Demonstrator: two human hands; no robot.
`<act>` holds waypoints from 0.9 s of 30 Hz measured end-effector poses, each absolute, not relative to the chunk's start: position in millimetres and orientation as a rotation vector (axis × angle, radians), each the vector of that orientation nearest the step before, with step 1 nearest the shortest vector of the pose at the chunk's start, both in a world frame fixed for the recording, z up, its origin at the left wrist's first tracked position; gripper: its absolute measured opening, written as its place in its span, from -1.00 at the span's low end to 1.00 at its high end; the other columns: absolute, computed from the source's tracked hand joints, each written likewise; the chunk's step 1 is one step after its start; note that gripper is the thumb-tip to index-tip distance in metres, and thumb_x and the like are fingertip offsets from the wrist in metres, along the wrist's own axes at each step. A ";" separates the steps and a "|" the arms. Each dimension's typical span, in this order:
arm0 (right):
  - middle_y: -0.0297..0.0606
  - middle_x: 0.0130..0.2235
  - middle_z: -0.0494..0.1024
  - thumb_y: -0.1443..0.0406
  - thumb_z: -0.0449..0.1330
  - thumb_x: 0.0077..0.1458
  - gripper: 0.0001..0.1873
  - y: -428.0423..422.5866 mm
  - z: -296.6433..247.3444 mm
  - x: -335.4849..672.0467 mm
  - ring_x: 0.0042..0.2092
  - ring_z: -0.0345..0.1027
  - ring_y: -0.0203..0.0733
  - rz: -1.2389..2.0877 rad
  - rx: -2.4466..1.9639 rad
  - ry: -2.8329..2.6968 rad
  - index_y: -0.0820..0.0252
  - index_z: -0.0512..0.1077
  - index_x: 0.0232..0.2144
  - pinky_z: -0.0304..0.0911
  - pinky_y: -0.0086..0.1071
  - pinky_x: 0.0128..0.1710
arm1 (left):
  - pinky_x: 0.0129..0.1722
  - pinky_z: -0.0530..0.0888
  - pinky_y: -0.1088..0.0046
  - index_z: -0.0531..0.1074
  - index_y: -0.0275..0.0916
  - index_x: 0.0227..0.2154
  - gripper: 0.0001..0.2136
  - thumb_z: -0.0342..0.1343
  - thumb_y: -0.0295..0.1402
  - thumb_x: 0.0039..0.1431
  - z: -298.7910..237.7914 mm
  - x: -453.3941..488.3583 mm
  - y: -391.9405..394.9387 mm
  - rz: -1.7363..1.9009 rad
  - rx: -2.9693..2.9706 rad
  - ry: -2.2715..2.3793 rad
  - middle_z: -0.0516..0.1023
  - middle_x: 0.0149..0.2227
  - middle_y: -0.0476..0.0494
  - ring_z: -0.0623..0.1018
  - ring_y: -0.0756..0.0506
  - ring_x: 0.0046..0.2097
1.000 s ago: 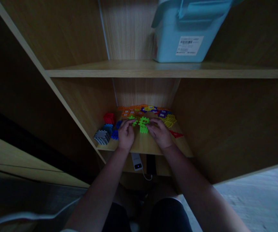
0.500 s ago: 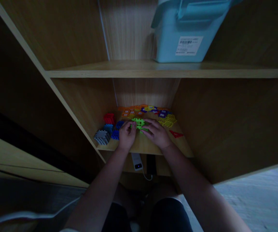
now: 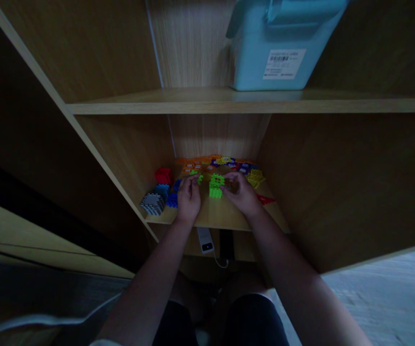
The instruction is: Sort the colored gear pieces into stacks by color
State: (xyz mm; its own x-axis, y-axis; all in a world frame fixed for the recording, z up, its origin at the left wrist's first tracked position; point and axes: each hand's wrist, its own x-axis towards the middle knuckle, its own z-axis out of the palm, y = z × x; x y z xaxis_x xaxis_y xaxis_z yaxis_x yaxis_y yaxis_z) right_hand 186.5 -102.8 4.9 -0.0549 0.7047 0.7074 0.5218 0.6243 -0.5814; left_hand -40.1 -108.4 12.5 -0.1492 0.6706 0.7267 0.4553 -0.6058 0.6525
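Inside the middle shelf compartment, my left hand [image 3: 189, 198] is closed in a pinch on a bright green plastic building tile [image 3: 200, 178], whose notched edges show past the fingertips. To its right, my right hand [image 3: 241, 193] grips the side of a green window-patterned building tile [image 3: 217, 179]. That tile sits over a small stack of green tiles [image 3: 215, 192] on the shelf board [image 3: 207, 218]; whether it touches the stack I cannot tell. Blue tiles [image 3: 172, 200] lie just left of my left hand. A red triangular piece [image 3: 265, 199] lies right of my right hand.
Grey [image 3: 152, 203], light blue [image 3: 162, 191] and red tile stacks [image 3: 163, 176] line the left wall. Orange pieces [image 3: 198, 161] and yellow pieces [image 3: 255, 178] lie farther back. A light blue bin [image 3: 258, 62] stands on the upper shelf [image 3: 193, 106]. Below is a white device [image 3: 204, 239] with a cable.
My hands have moved apart, the left slightly left and the right slightly right. Green tiles that were together between them now show as two separate groups, with the small green stack uncovered.
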 end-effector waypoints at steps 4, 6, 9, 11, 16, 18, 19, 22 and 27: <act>-0.15 0.03 0.64 0.07 0.37 0.27 -0.57 -102.8 4.7 184.8 0.04 0.52 0.01 0.244 -1.012 -1.752 0.02 0.39 0.09 0.45 -0.02 0.13 | 0.13 0.54 0.20 0.58 -0.19 0.00 -0.69 -0.04 -0.20 0.58 12.0 -39.7 -107.1 1.829 1.929 1.304 0.65 -0.04 -0.23 0.62 -0.18 0.05; -0.15 0.05 0.64 0.08 0.36 0.27 -0.57 -102.9 4.4 184.4 0.05 0.52 0.01 0.250 -1.017 -1.762 0.01 0.39 0.09 0.45 -0.01 0.14 | 0.13 0.54 0.19 0.58 -0.19 -0.01 -0.71 -0.03 -0.22 0.57 11.3 -39.8 -106.1 1.811 1.931 1.307 0.65 -0.04 -0.23 0.61 -0.19 0.06; -0.15 0.05 0.63 0.08 0.35 0.28 -0.58 -102.6 3.8 184.7 0.05 0.52 0.01 0.245 -1.011 -1.765 0.02 0.40 0.09 0.45 -0.01 0.13 | 0.13 0.54 0.19 0.58 -0.19 -0.01 -0.72 -0.03 -0.23 0.57 9.4 -39.9 -104.1 1.794 1.929 1.319 0.64 -0.05 -0.23 0.61 -0.19 0.05; -0.15 0.05 0.63 0.08 0.35 0.28 -0.58 -102.6 3.8 184.8 0.05 0.52 0.01 0.243 -1.010 -1.768 0.02 0.40 0.09 0.45 -0.02 0.13 | 0.13 0.53 0.19 0.57 -0.20 0.00 -0.72 -0.03 -0.25 0.56 8.1 -40.0 -102.8 1.789 1.927 1.323 0.64 -0.04 -0.23 0.61 -0.18 0.05; -0.15 0.05 0.64 0.08 0.35 0.27 -0.59 -103.5 4.6 184.5 0.04 0.52 0.01 0.237 -1.038 -1.782 0.02 0.42 0.09 0.44 -0.02 0.13 | 0.14 0.54 0.18 0.58 -0.19 0.00 -0.75 -0.01 -0.35 0.52 7.2 -40.1 -101.9 1.790 1.928 1.325 0.65 -0.04 -0.22 0.61 -0.18 0.05; -0.15 0.05 0.64 0.08 0.34 0.28 -0.60 -103.5 4.1 184.7 0.05 0.51 0.02 0.232 -1.045 -1.793 0.02 0.43 0.09 0.44 -0.02 0.14 | 0.14 0.55 0.19 0.58 -0.18 -0.01 -0.74 -0.02 -0.42 0.48 7.5 -40.5 -102.4 1.791 1.935 1.313 0.65 -0.04 -0.22 0.61 -0.18 0.05; -0.15 0.05 0.64 0.08 0.34 0.28 -0.61 -103.4 3.8 184.9 0.05 0.51 0.02 0.230 -1.048 -1.800 0.02 0.43 0.08 0.44 -0.02 0.14 | 0.15 0.55 0.19 0.58 -0.18 0.00 -0.72 -0.03 -0.46 0.46 7.5 -40.7 -102.6 1.792 1.938 1.302 0.65 -0.02 -0.21 0.61 -0.18 0.07; -0.15 0.03 0.63 0.08 0.33 0.29 -0.61 -103.9 4.2 185.4 0.04 0.51 0.03 0.226 -1.070 -1.809 0.02 0.45 0.09 0.44 -0.02 0.12 | 0.20 0.55 0.17 0.58 -0.17 0.04 -0.65 -0.04 -0.54 0.38 6.8 -41.4 -103.1 1.792 1.936 1.266 0.65 0.02 -0.20 0.61 -0.18 0.11; -0.12 0.08 0.60 0.13 0.34 0.31 -0.65 -111.3 14.5 180.7 0.13 0.48 0.09 0.085 -1.010 -1.828 0.00 0.46 0.10 0.41 0.05 0.19 | 0.27 0.53 0.12 0.55 -0.12 0.16 -0.61 -0.04 -0.50 0.42 7.3 -41.1 -106.0 1.745 1.956 1.152 0.65 0.13 -0.20 0.61 -0.18 0.18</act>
State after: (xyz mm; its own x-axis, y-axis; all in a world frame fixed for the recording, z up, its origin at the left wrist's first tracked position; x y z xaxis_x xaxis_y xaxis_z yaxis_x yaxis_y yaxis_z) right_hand 180.7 -111.3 14.5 -0.1474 0.6675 0.7299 0.5971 0.6483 -0.4723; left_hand -41.1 -106.0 7.3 -0.0456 0.7067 0.7061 0.3716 -0.6441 0.6686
